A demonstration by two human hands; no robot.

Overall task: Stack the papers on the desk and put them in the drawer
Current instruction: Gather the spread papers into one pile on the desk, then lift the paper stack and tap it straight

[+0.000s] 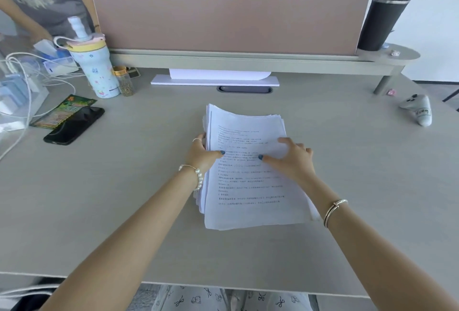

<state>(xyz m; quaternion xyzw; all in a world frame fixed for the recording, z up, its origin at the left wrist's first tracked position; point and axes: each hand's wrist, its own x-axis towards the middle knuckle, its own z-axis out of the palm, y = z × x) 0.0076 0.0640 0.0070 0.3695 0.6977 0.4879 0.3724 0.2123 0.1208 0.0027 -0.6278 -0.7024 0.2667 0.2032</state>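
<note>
A stack of white printed papers (248,186) lies in the middle of the grey desk (124,199), its edges slightly uneven. My left hand (203,153) grips the stack's left edge, thumb on top and fingers curled around the side. My right hand (293,159) rests flat on the top sheet near the right edge, thumb stretched toward the middle. Both thumbs nearly meet on the page. No drawer is in view.
A black phone (74,125) and a green packet (64,112) lie at left, near a patterned bottle (95,67), a small jar (125,81) and cables (24,79). A pink divider (231,15) closes the back, with a black tumbler (382,20) at its right. A white controller (419,109) lies far right. Another person stands back left.
</note>
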